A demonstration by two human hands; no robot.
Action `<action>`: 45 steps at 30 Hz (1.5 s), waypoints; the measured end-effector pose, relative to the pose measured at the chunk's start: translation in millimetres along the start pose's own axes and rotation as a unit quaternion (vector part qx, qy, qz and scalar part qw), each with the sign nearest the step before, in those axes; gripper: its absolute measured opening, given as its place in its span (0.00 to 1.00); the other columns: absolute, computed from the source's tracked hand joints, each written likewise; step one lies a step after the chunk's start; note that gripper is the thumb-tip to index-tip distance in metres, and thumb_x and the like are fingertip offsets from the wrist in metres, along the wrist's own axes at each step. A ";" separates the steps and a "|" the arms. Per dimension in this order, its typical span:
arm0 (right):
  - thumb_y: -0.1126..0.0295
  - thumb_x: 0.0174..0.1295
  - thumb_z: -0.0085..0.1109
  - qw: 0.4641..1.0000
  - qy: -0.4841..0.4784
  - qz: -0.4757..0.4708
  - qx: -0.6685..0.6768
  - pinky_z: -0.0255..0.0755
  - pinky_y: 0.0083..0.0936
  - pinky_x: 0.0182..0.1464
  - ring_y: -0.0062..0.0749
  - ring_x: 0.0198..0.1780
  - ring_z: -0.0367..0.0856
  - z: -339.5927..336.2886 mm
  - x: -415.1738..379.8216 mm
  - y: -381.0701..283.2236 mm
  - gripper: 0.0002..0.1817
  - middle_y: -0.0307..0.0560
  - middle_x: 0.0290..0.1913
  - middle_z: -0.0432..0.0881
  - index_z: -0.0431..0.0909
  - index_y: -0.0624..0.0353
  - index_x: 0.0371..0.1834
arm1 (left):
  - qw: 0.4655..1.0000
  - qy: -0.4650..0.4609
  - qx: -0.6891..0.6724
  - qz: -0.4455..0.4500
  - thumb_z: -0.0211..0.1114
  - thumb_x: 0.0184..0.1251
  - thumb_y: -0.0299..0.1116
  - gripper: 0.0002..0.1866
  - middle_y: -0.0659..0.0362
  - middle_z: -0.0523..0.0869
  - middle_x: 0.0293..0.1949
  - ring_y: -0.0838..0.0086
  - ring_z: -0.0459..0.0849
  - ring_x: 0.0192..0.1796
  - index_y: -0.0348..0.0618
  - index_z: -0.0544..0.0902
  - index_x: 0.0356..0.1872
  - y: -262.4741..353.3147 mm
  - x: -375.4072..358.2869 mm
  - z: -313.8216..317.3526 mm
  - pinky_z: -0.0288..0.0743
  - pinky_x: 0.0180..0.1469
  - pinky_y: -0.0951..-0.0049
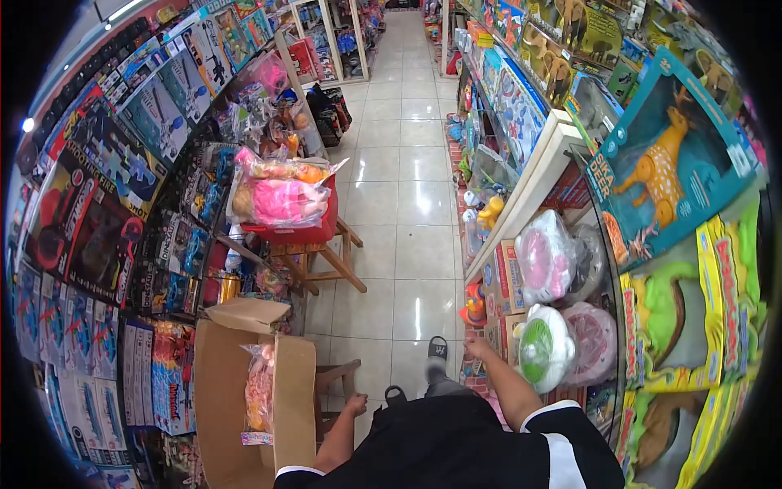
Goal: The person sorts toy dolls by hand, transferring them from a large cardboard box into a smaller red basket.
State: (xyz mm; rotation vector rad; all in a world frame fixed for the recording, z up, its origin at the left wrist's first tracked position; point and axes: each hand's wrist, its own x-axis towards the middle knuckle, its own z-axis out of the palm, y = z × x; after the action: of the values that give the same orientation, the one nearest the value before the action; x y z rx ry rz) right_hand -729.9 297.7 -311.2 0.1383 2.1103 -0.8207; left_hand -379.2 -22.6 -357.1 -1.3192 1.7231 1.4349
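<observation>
My left hand (356,403) hangs low with its fingers curled in, beside a wooden stool (336,373); nothing shows in it. To its left stands an open cardboard box (295,403) with a plastic-wrapped pink doll (260,389) inside. My right hand (478,348) is also closed, with nothing visible in it, next to the right-hand shelf. Closest to that hand are cardboard cartons (506,334) and an orange toy (474,306). A green-and-white round toy in plastic (544,349) lies farther right.
A tiled aisle (399,187) runs ahead between toy shelves. On the left, a red tub (314,224) of bagged dolls (289,200) rests on a wooden stool (338,265), jutting into the aisle. A boxed deer toy (672,163) sticks out from the right shelf.
</observation>
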 end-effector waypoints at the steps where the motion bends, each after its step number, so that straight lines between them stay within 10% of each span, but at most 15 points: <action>1: 0.62 0.63 0.56 0.999 0.021 -0.042 0.012 0.80 0.35 0.34 0.37 0.30 0.86 19.3 27.3 40.7 0.17 0.54 0.30 0.84 0.83 0.66 0.42 | 0.997 -0.021 0.051 0.062 0.59 0.67 0.38 0.20 0.49 0.85 0.45 0.67 0.85 0.43 0.35 0.78 0.54 -10.3 -0.8 -1.5 0.78 0.42 0.67; 5: 0.63 0.62 0.59 0.993 0.050 -0.077 -0.072 0.79 0.35 0.31 0.35 0.26 0.84 59.8 -14.0 107.3 0.15 0.49 0.29 0.85 0.83 0.65 0.41 | 0.998 -0.014 -0.055 0.030 0.60 0.67 0.40 0.19 0.50 0.86 0.42 0.69 0.85 0.39 0.35 0.80 0.50 -45.7 6.7 3.5 0.78 0.38 0.67; 8: 0.60 0.61 0.60 0.999 0.022 0.026 -0.034 0.80 0.36 0.34 0.35 0.28 0.85 90.2 -89.6 137.1 0.16 0.48 0.29 0.85 0.84 0.63 0.41 | 0.982 -0.013 0.080 0.170 0.60 0.67 0.42 0.20 0.52 0.87 0.39 0.68 0.86 0.36 0.34 0.81 0.49 -78.2 9.0 5.6 0.78 0.38 0.66; 14: 0.54 0.63 0.58 0.986 -0.024 0.155 -0.057 0.81 0.42 0.38 0.41 0.32 0.87 128.1 -193.5 214.2 0.21 0.53 0.37 0.88 0.83 0.59 0.50 | 0.992 -0.087 0.082 0.043 0.61 0.68 0.41 0.18 0.53 0.85 0.35 0.69 0.85 0.36 0.33 0.82 0.45 -106.5 -17.0 23.3 0.81 0.36 0.67; 17: 0.54 0.64 0.57 0.980 -0.100 0.006 -0.171 0.81 0.44 0.37 0.44 0.33 0.88 152.8 -171.3 321.6 0.23 0.55 0.41 0.88 0.81 0.60 0.53 | 0.992 -0.082 0.070 0.069 0.61 0.67 0.42 0.18 0.55 0.86 0.35 0.68 0.85 0.35 0.34 0.83 0.42 -135.5 -14.5 33.1 0.80 0.34 0.66; 21: 0.56 0.64 0.56 0.983 -0.058 0.166 -0.043 0.80 0.42 0.34 0.44 0.33 0.88 149.3 -239.3 260.3 0.22 0.55 0.42 0.87 0.80 0.63 0.52 | 0.988 -0.057 0.116 0.083 0.62 0.65 0.45 0.20 0.52 0.88 0.35 0.65 0.87 0.36 0.35 0.85 0.41 -154.3 -32.2 32.4 0.79 0.41 0.63; 33: 0.59 0.61 0.54 0.998 0.010 0.047 0.041 0.79 0.33 0.30 0.34 0.26 0.84 185.9 -287.3 316.9 0.17 0.46 0.30 0.86 0.84 0.61 0.40 | 0.999 0.005 0.036 0.014 0.62 0.62 0.46 0.19 0.52 0.89 0.31 0.65 0.88 0.35 0.37 0.86 0.38 -279.6 -120.2 63.7 0.78 0.45 0.63; 45: 0.54 0.68 0.54 0.968 -0.122 0.199 -0.092 0.81 0.42 0.39 0.46 0.40 0.88 224.1 -302.0 474.2 0.26 0.57 0.52 0.85 0.79 0.72 0.52 | 0.997 0.057 0.023 -0.057 0.59 0.66 0.46 0.19 0.51 0.88 0.34 0.61 0.87 0.36 0.37 0.85 0.39 -421.4 -229.1 61.4 0.78 0.44 0.62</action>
State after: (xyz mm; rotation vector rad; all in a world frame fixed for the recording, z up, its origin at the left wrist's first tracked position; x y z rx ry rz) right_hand -210.4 588.3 -420.7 0.3310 1.8297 -0.3793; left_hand 79.3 131.1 -354.1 -1.4744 1.7121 1.2720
